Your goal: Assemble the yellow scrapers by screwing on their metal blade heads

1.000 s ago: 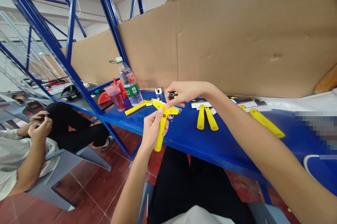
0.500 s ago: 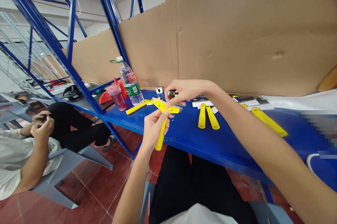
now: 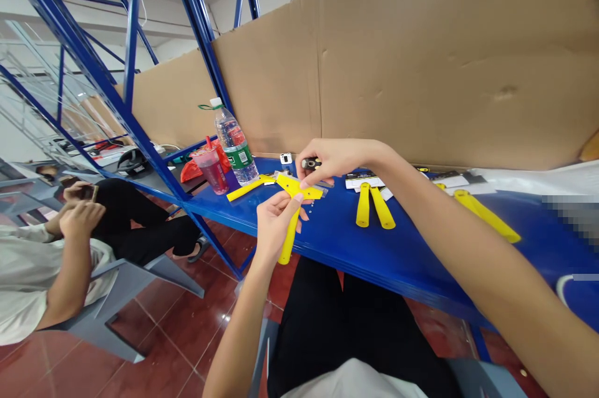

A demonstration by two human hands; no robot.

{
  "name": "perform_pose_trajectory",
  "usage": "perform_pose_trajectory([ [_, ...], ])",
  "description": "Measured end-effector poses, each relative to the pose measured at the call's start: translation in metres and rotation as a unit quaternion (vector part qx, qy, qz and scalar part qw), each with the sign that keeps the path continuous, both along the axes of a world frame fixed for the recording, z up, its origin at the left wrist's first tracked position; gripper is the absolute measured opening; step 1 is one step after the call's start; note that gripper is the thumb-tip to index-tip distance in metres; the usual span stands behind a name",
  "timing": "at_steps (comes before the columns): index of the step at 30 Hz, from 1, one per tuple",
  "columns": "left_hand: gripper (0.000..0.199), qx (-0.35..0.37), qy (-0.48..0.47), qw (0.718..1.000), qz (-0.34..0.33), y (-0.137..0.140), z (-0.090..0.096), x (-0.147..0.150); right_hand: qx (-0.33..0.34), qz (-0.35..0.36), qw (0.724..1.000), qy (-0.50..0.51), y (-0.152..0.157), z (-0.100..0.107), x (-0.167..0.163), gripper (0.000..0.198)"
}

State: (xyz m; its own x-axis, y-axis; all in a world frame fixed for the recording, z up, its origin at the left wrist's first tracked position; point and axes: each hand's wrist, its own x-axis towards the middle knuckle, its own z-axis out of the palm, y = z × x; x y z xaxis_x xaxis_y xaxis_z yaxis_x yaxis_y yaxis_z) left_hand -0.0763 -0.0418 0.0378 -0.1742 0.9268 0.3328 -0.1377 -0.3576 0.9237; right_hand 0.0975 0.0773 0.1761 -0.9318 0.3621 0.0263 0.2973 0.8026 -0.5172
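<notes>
Just above the front edge of the blue table, my left hand (image 3: 274, 223) is wrapped round the handle of a yellow T-shaped scraper (image 3: 289, 239), its thumb near the joint of handle and head. My right hand (image 3: 325, 158) reaches over from the right, closed round a dark-handled screwdriver (image 3: 309, 163) whose butt end sticks out beside the thumb. Its fingertips touch the scraper's head, and the screwdriver's tip is hidden. Tiny rings or nuts lie on the table behind the head. A second yellow scraper (image 3: 246, 188) lies to the left.
Two yellow handles (image 3: 364, 206) stand close together right of my hands, and another yellow handle (image 3: 486, 216) lies farther right. A water bottle (image 3: 239, 155) and a red drink cup (image 3: 213, 170) stand left, near the blue rack post. A person (image 3: 77, 217) sits at the left.
The view has shifted slightly, with things sitting a little farther right. My hands keep the same hold on scraper and screwdriver. The seated person's hands now show a phone-like object.
</notes>
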Motion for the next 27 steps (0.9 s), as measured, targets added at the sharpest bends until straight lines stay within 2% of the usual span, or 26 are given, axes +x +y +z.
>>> perform_pose_trajectory([
  [4, 0.034, 0.007, 0.005, 1.0, -0.001, 0.001, -0.003, -0.002, 0.007, -0.003, 1.0, 0.0, 0.004, -0.002, 0.002, 0.032],
  [9, 0.03, 0.051, -0.027, 0.997, 0.049, -0.001, 0.0, -0.009, 0.023, -0.059, 0.997, 0.05, 0.022, -0.011, 0.004, 0.045],
  [11, 0.031, 0.069, -0.042, 0.995, 0.066, -0.003, 0.002, -0.012, 0.036, -0.088, 0.994, 0.047, 0.037, -0.023, 0.002, 0.042],
  [14, 0.032, 0.085, -0.059, 0.991, 0.08, -0.005, 0.003, -0.013, 0.056, -0.141, 0.988, -0.038, 0.062, -0.05, -0.003, 0.03],
  [17, 0.032, 0.084, -0.065, 0.991, 0.083, -0.004, 0.002, -0.013, 0.021, -0.158, 0.981, -0.111, 0.083, -0.079, -0.007, 0.023],
  [20, 0.031, 0.077, -0.065, 0.992, 0.078, -0.001, 0.0, -0.013, -0.027, -0.142, 0.98, -0.137, 0.096, -0.102, -0.008, 0.025],
  [23, 0.03, 0.07, -0.067, 0.993, 0.072, 0.002, -0.002, -0.014, -0.049, -0.126, 0.982, -0.134, 0.102, -0.115, -0.007, 0.027],
  [27, 0.031, 0.061, -0.074, 0.993, 0.072, 0.006, -0.005, -0.014, -0.055, -0.123, 0.982, -0.134, 0.105, -0.122, -0.007, 0.027],
])
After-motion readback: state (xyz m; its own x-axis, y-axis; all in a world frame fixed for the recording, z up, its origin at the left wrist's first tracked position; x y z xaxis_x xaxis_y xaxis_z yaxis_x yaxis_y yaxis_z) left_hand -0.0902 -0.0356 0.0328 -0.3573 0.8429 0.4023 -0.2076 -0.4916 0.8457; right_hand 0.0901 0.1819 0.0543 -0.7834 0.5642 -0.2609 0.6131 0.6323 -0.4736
